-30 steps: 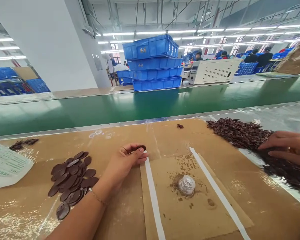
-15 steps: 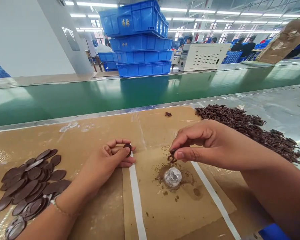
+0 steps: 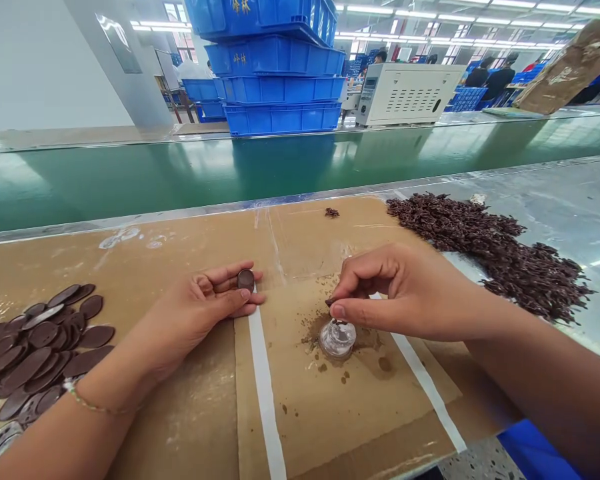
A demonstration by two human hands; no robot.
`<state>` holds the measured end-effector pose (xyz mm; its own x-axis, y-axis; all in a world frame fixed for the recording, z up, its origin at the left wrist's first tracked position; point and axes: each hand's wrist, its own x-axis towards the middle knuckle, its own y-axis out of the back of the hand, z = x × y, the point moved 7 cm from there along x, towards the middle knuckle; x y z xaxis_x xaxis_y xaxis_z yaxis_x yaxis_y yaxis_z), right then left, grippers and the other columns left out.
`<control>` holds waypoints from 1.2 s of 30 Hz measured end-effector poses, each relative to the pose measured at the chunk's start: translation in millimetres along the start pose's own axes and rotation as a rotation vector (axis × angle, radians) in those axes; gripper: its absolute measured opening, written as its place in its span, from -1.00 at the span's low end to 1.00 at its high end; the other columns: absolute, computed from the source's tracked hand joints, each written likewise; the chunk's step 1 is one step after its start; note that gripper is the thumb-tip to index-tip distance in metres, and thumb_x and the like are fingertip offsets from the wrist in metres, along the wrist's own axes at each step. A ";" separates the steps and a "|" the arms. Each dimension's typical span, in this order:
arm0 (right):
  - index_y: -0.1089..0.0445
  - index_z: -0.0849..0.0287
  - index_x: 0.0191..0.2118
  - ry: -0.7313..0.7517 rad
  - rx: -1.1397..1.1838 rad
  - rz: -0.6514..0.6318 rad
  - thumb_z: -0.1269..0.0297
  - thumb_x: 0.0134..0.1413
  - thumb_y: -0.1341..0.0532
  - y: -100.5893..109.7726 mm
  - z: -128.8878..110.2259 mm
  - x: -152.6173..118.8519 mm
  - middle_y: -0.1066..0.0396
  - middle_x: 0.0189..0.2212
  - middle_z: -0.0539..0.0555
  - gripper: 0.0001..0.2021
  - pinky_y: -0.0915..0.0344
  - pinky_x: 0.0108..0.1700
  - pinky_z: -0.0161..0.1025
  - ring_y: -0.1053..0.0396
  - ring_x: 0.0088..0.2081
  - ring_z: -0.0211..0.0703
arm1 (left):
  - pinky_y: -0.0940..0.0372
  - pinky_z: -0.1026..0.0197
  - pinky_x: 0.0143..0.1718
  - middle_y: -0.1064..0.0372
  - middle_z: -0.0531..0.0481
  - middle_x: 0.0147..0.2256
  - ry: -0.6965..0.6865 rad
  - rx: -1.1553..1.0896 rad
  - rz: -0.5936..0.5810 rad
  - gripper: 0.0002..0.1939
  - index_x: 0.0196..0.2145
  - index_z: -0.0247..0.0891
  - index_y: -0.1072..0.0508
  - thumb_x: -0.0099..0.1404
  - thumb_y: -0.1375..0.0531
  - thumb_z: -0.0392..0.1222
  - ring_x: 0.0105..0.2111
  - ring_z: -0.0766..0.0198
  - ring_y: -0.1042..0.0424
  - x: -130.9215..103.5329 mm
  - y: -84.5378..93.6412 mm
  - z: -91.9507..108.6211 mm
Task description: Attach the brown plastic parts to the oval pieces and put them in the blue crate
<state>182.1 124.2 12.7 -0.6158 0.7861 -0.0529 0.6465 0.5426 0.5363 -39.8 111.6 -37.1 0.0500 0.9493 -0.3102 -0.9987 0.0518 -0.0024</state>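
My left hand (image 3: 220, 293) rests near the left white tape strip and holds a small dark brown disc (image 3: 246, 280) against its fingers with the thumb. My right hand (image 3: 380, 290) pinches a small dark brown piece (image 3: 329, 302), mostly hidden by the fingertips, just over a small clear round pot (image 3: 337, 338). Whitish material shows in the pot, and brown specks are scattered on the cardboard sheet (image 3: 330, 413) around it. Whether the piece touches the pot's contents I cannot tell.
Flat dark brown oval pieces (image 3: 35, 353) lie heaped at left. A large pile of small twisted brown pieces (image 3: 500, 253) is at right, with one small clump (image 3: 332, 213) apart. Beyond runs a green conveyor belt (image 3: 180, 173); blue crates (image 3: 280, 87) and a beige metal box (image 3: 410, 93) stand behind it.
My right hand has lowered the small brown piece towards the pot. My left fingers have opened slightly, showing more of the disc's face. The camera view has tilted down a little.
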 end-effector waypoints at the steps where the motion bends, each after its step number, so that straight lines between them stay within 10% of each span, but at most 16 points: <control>1: -0.52 0.18 -0.44 0.005 -0.013 0.003 0.15 0.06 -0.30 -0.2 -0.8 0.4 -0.51 -0.51 0.04 -0.79 -0.25 -0.46 -0.30 -0.37 -0.48 -0.23 | -0.50 0.43 -0.17 -0.54 0.00 0.03 0.009 -0.017 -0.023 -0.51 0.05 -0.13 -0.51 0.15 -0.43 -0.20 -0.13 0.23 -0.60 0.4 -0.5 -1.0; 36: -0.49 0.15 -0.46 0.029 -0.099 0.010 0.20 0.04 -0.29 2.4 -1.2 -2.0 -0.44 -0.57 -0.03 -0.84 -0.24 -0.49 -0.31 -0.34 -0.54 -0.26 | -0.45 0.49 -0.21 -0.58 0.06 -0.03 0.027 0.029 0.020 -0.46 -0.04 -0.11 -0.58 -0.02 -0.52 -0.16 -0.16 0.27 -0.61 1.3 -0.1 0.3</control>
<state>184.4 123.6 15.1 -0.6232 0.7817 -0.0239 0.6059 0.5019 0.6173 -39.6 112.9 -37.2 0.0290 0.9415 -0.3358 -0.9986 0.0420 0.0315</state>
